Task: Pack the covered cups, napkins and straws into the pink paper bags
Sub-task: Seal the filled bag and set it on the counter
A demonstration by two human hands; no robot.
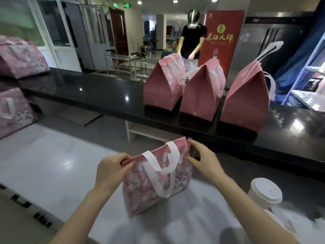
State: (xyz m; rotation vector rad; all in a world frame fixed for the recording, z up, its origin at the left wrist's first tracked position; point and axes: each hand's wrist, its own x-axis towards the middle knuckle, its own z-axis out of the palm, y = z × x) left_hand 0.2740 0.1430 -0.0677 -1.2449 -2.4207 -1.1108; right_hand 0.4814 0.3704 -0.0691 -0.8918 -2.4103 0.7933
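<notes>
Bare hands [112, 170] pinch matte pink paper bag [156, 180].

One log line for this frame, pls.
phase: opening bag | left hand: on left rim | right hand: on right rim | cup: unpacked, right

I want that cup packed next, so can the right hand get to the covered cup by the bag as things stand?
Probably yes, once it lets go. The right hand is pinching the pink bag top, as is the left hand; the covered cup stands apart on its right with nothing between.
</notes>
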